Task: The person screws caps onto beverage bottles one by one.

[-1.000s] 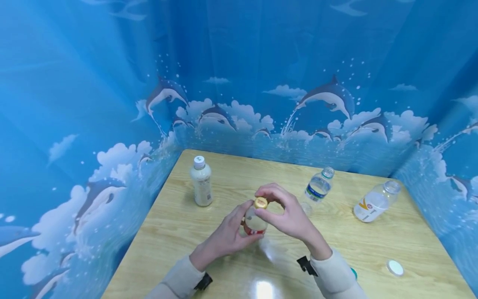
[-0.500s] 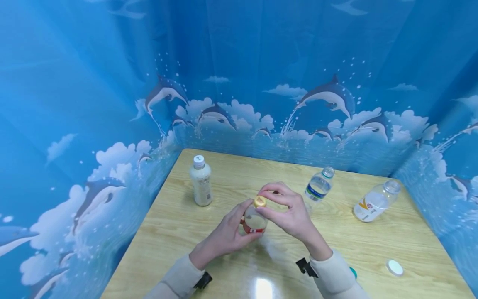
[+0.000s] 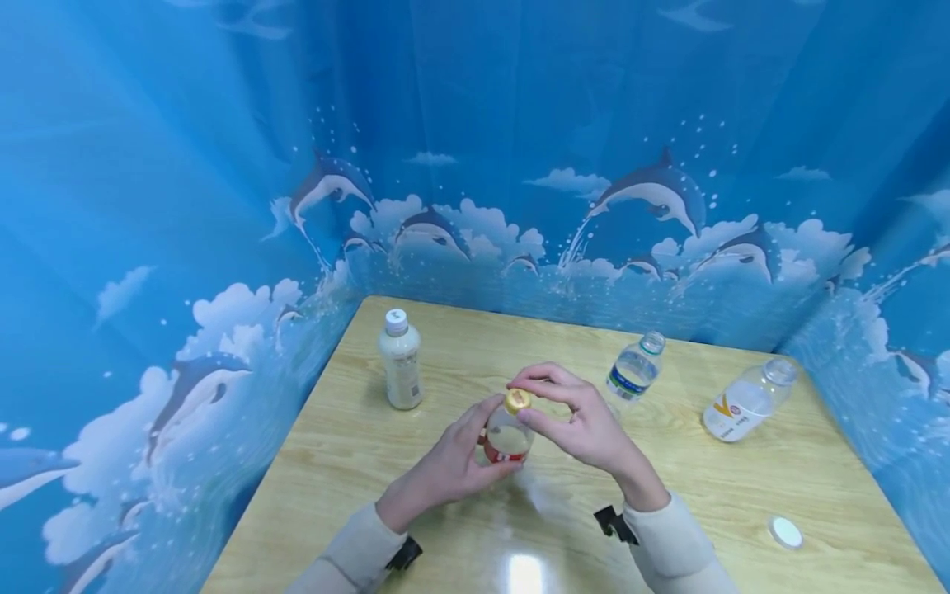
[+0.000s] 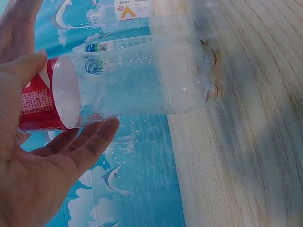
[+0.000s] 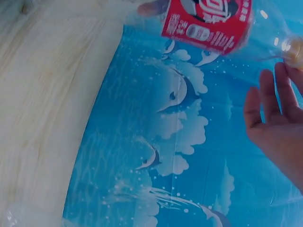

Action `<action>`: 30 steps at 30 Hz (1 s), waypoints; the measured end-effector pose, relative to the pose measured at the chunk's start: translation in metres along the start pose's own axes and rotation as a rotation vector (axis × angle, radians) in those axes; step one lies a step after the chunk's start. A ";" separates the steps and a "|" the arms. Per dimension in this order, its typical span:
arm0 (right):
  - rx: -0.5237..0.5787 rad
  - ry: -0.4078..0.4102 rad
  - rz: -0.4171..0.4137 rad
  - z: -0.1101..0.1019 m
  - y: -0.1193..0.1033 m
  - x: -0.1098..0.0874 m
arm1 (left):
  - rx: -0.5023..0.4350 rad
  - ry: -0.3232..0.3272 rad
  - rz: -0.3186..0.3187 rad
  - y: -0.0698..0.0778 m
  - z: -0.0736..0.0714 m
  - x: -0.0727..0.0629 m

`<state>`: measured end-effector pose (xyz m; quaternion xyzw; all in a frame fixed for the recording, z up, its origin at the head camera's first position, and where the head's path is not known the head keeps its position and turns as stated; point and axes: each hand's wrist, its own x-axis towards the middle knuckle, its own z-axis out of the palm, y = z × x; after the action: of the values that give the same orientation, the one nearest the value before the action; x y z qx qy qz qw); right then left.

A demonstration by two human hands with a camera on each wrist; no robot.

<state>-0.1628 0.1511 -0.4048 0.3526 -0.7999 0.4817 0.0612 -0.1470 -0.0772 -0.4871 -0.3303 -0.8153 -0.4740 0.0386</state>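
Observation:
My left hand grips a clear plastic bottle around its red label. The bottle stands upright near the middle of the table, and no drink shows inside its clear lower part. At its top, my right hand pinches the yellow bottle cap between thumb and index finger. In the right wrist view the cap sits at the bottle's mouth, while the other fingers of my right hand spread loosely below it.
A white capped bottle stands at the back left of the wooden table. Two uncapped clear bottles, one blue-and-green labelled and one white-labelled, are at the right. A white cap lies front right.
The right hand's fingers have re-gripped around the yellow cap, and its forearm has shifted slightly right. A green cap by the right sleeve is now hidden. The left hand holds the bottle in place.

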 end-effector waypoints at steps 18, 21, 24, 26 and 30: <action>0.003 0.081 0.059 0.004 0.001 -0.002 | 0.042 0.044 -0.010 0.000 0.006 0.006; -0.007 0.087 0.067 0.004 0.001 -0.001 | 0.035 0.042 -0.011 -0.001 0.005 0.009; -0.019 0.097 0.076 0.003 0.001 0.003 | 0.030 0.052 -0.021 -0.003 0.005 0.014; -0.023 0.104 0.097 0.002 0.001 0.005 | 0.030 0.068 -0.028 -0.004 0.005 0.017; -0.024 0.122 0.135 0.002 0.001 0.009 | 0.041 0.089 -0.044 -0.009 0.006 0.022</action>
<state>-0.1701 0.1450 -0.4030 0.2671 -0.8223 0.4958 0.0814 -0.1677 -0.0637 -0.4887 -0.2902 -0.8292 -0.4723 0.0712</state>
